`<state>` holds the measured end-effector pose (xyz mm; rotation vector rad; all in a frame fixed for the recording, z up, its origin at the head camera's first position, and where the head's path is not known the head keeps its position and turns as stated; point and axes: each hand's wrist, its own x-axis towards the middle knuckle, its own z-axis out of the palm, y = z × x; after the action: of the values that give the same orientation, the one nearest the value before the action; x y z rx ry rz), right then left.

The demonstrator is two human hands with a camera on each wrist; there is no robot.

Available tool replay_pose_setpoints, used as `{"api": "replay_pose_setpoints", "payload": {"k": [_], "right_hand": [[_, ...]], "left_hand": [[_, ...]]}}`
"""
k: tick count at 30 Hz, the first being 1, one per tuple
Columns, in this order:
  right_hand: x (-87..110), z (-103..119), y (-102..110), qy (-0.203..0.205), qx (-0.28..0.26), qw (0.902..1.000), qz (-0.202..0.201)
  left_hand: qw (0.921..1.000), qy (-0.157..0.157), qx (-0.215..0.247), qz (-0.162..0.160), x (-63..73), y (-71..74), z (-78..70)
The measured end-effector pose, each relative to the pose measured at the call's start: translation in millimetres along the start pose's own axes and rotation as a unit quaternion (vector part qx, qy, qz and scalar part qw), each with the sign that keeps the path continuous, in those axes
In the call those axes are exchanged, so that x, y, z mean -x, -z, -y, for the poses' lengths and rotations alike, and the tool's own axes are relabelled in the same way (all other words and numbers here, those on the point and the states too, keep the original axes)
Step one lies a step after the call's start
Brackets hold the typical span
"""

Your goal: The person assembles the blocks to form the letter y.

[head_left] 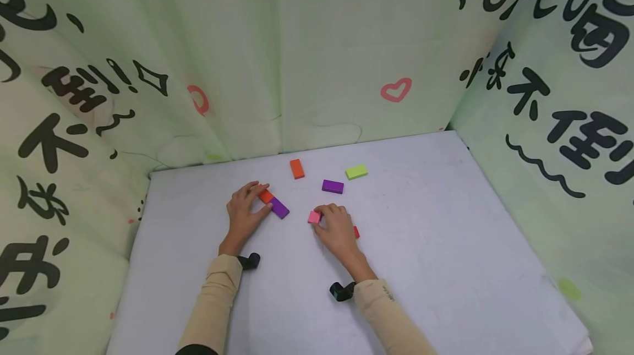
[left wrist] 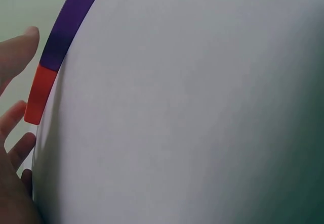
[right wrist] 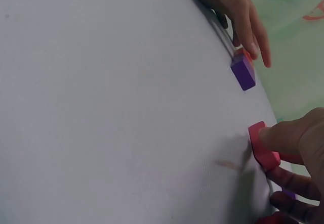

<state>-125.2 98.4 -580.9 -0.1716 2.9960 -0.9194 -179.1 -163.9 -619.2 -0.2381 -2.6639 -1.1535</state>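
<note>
A pink block (head_left: 314,217) is held near the middle of the white table (head_left: 421,206), pinched between the thumb and fingers of the right hand (head_left: 339,230), which reaches it from four o'clock. Whether it is lifted or rests on the cloth cannot be told, and its long axis is partly covered by the fingers.

Just past nine o'clock from the pink block, across a small gap, a purple block (head_left: 279,208) is seen, set end to end with an orange block (head_left: 266,196). By judgement, this gap matters most: the row is laid from between ten and eleven to between four and five o'clock, its purple end being nearest the pink block.

The row is flanked by the left hand (head_left: 243,213), the nearer one to it. Its thumb and fingers are spread; the orange block is touched by a finger, while the thumb is seen slightly apart from the purple block in the left wrist view.

Farther out, a second purple block (head_left: 333,186) is found at one o'clock from the pink one, a second orange block (head_left: 297,169) at eleven, and a green block (head_left: 356,172) between one and two. A red block (head_left: 356,232), between three and four, is mostly hidden by the right hand.
</note>
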Motion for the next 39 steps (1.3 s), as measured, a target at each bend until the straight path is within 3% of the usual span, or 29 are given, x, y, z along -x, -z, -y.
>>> {"api": "replay_pose_setpoints", "payload": {"k": [5,10,23,39], "right_hand": [[-0.6,6.4,-7.5,-0.005,0.02,0.9998,0.004],[-2.0,12.4,-16.0,-0.006,0.03,0.9995,0.01],[-5.5,26.4,-34.3,0.02,0.03,0.9993,0.012],[-10.5,38.1,-41.1,0.029,0.024,0.9993,0.0]], "left_hand": [[0.9985,0.017,-0.033,0.04,0.1,-0.3,-2.5],[0.9965,0.032,-0.053,0.056,0.0,-0.8,-3.2],[0.9964,0.034,-0.062,0.047,-0.9,-4.7,-2.1],[0.9973,0.032,-0.055,0.036,2.5,-2.2,-5.0]]}}
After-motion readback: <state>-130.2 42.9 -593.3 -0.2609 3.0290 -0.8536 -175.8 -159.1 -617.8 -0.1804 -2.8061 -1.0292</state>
